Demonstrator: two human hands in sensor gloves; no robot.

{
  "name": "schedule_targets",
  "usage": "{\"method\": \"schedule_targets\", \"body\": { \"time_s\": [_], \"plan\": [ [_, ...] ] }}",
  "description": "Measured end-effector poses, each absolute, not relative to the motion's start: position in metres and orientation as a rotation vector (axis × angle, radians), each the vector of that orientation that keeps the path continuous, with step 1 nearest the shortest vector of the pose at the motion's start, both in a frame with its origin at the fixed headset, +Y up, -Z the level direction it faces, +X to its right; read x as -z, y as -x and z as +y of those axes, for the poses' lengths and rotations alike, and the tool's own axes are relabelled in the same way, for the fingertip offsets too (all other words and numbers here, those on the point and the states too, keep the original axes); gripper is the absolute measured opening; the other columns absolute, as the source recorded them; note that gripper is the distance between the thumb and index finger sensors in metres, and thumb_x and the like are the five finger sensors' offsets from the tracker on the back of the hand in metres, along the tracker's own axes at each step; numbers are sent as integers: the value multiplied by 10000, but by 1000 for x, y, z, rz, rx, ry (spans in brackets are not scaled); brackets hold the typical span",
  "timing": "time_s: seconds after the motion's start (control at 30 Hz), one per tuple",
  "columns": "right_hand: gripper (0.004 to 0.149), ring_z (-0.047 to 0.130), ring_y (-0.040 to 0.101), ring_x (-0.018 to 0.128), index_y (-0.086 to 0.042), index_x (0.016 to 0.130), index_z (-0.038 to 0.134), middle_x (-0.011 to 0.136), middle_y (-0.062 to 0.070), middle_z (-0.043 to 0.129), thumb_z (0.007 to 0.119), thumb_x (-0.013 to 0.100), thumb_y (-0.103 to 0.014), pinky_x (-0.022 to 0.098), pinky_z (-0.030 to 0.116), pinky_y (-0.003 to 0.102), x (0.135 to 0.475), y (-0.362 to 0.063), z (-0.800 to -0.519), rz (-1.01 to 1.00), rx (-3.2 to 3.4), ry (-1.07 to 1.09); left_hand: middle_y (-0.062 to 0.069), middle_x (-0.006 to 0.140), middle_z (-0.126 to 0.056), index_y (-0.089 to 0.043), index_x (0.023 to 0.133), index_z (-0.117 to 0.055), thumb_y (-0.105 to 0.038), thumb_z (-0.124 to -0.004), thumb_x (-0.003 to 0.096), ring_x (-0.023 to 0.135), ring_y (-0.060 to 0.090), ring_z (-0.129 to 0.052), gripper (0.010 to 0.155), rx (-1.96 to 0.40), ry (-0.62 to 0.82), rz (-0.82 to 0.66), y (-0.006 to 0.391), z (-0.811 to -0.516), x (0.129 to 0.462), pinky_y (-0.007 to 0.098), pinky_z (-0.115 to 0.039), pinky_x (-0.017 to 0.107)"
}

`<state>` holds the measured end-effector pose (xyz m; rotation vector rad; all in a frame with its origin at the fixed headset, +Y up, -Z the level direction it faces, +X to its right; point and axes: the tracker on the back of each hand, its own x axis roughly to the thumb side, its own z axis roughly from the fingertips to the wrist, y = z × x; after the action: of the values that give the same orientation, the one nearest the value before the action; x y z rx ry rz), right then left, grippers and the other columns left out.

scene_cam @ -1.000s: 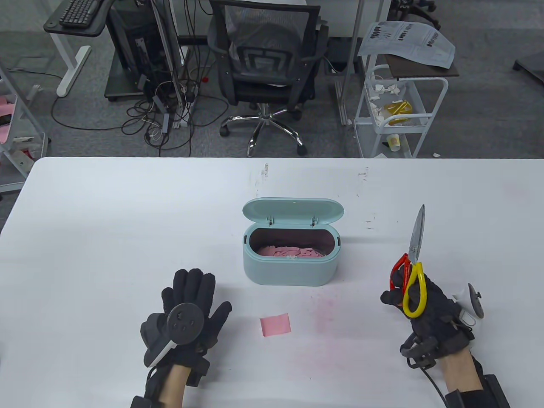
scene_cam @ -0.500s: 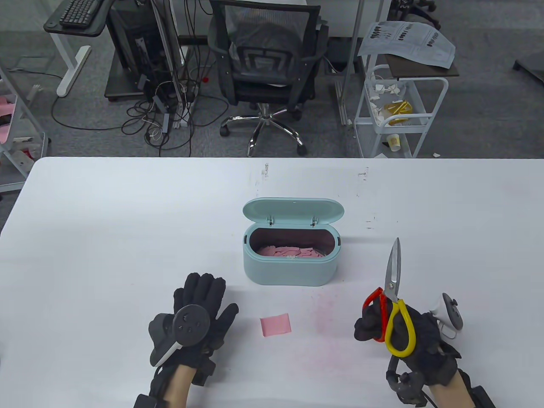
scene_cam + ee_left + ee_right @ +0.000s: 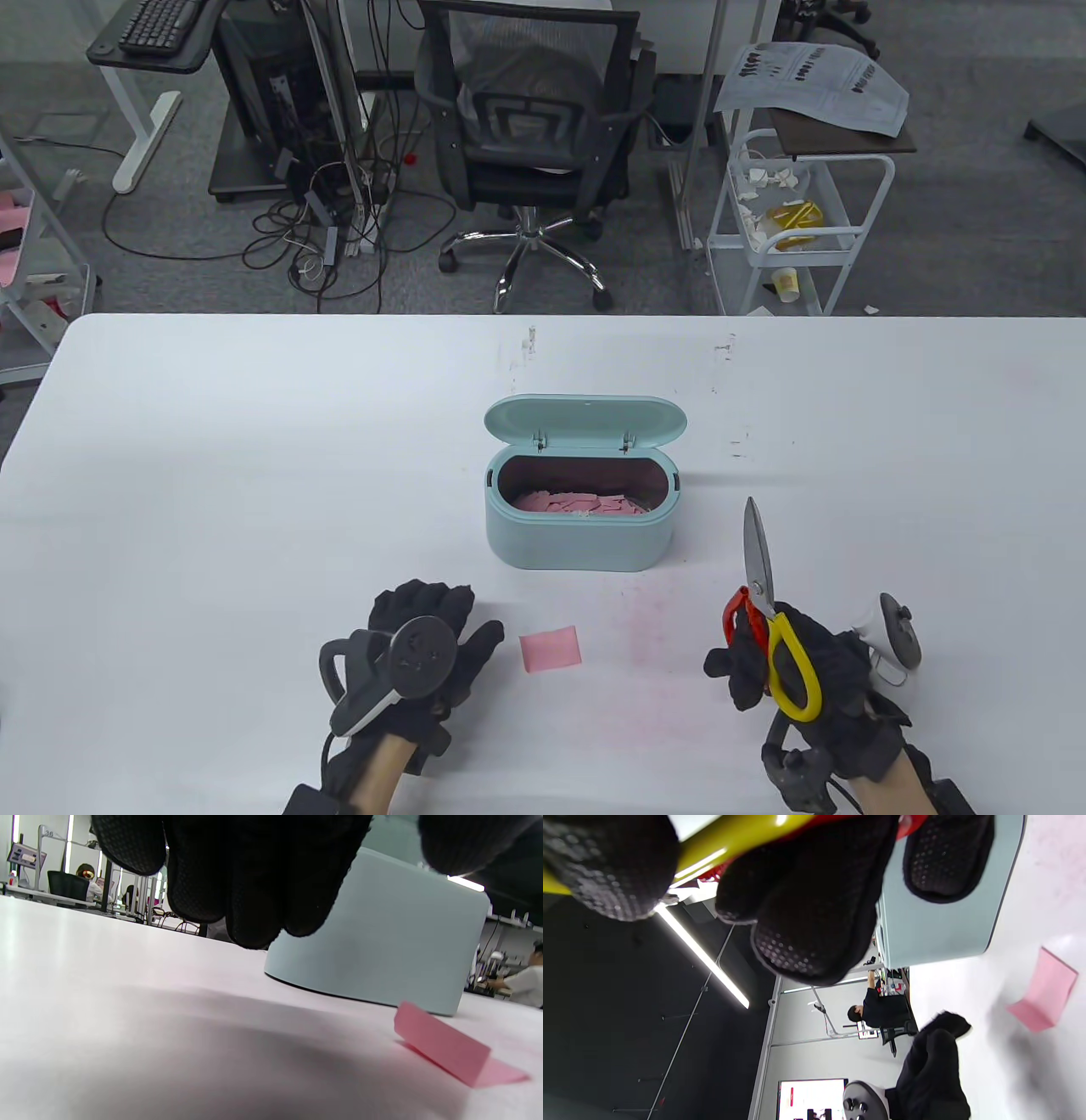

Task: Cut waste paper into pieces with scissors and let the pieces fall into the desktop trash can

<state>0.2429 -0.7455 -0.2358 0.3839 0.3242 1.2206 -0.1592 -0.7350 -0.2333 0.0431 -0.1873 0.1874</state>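
The right hand [image 3: 793,671] has drawn the scissors [image 3: 768,620] back toward the tabletop's near edge, blades closed, its fingers curled through the red and yellow handles. The pink paper scrap [image 3: 551,649] lies near the near edge, in front of the open desktop trash can [image 3: 581,518] holding pink pieces. The left hand [image 3: 424,658] has slid closer, just beside the scrap, loosely curled and holding nothing.

Matt white table top [image 3: 254,441], smooth, with a faint pink stain at 5 o'clock from a matt, pale blue plastic trash can [image 3: 580,543]. Thin, matt pink paper [image 3: 551,649]. Scissors [image 3: 768,620]: bright bare-metal blades, glossy red and yellow plastic handles. Black knitted cloth gloves on the left hand [image 3: 424,649] and right hand [image 3: 793,671], dotted with grip bumps.
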Motion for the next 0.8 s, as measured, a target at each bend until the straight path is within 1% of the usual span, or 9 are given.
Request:
{"method": "schedule_targets", "body": {
  "time_s": [0.1, 0.2, 0.27, 0.37, 0.53, 0.67, 0.7, 0.73, 0.8],
  "plan": [
    [677, 1086, 97, 357, -200, 858, 669, 643, -50, 918, 802, 344, -618, 573, 755, 570, 237, -247, -747, 298, -1192, -335, 89, 790, -1031, -234, 795, -957, -754, -656, 459, 794, 370, -957, 688, -119, 17, -174, 143, -738, 235, 596, -685, 672],
    [677, 1087, 97, 360, -198, 859, 667, 644, -51, 917, 797, 346, -620, 572, 756, 570, 238, -252, -749, 266, -1210, -293, 92, 733, -1051, -232, 743, -984, -778, -633, 461, 746, 375, -971, 707, -75, 110, -120, 131, -745, 242, 597, -693, 660],
    [678, 1086, 96, 366, -198, 862, 662, 648, -52, 914, 795, 349, -621, 576, 754, 568, 238, -254, -750, 261, -1226, -282, 88, 733, -1044, -235, 752, -977, -789, -620, 466, 745, 368, -968, 718, -51, 165, -85, 126, -750, 245, 596, -691, 662],
    [677, 1087, 99, 367, -198, 861, 663, 647, -50, 915, 796, 348, -620, 574, 753, 571, 237, -255, -749, 252, -1241, -269, 98, 735, -1025, -223, 758, -965, -792, -635, 463, 756, 378, -949, 720, -45, 178, -35, 120, -752, 248, 607, -672, 670],
    [677, 1087, 99, 373, -198, 862, 662, 648, -50, 914, 792, 351, -622, 574, 754, 570, 237, -254, -751, 253, -1252, -261, 113, 789, -974, -215, 808, -918, -787, -668, 466, 804, 397, -898, 712, -46, 250, -1, 109, -753, 250, 625, -630, 692],
    [677, 1087, 102, 374, -194, 863, 661, 648, -48, 914, 792, 353, -620, 578, 753, 567, 237, -254, -752, 267, -1247, -249, 105, 808, -931, -226, 829, -873, -741, -780, 439, 827, 391, -865, 653, 8, 288, 7, 98, -756, 252, 638, -590, 715],
    [677, 1088, 105, 374, -194, 863, 662, 648, -47, 913, 792, 353, -620, 578, 752, 567, 236, -253, -751, 266, -1249, -245, 99, 799, -932, -235, 823, -871, -720, -802, 436, 823, 386, -868, 625, 28, 275, 6, 96, -757, 252, 639, -588, 718],
    [676, 1087, 104, 376, -195, 863, 661, 649, -48, 913, 791, 354, -620, 577, 752, 568, 236, -254, -751, 266, -1250, -245, 93, 788, -933, -241, 811, -876, -693, -825, 434, 815, 379, -873, 591, 27, 254, 10, 96, -758, 252, 642, -582, 720],
    [677, 1087, 106, 378, -194, 864, 660, 649, -48, 913, 791, 354, -620, 578, 751, 567, 236, -254, -750, 269, -1251, -243, 81, 763, -941, -259, 776, -896, -580, -883, 436, 802, 369, -876, 467, -10, 227, 43, 99, -759, 252, 647, -563, 727]
  ]
}}
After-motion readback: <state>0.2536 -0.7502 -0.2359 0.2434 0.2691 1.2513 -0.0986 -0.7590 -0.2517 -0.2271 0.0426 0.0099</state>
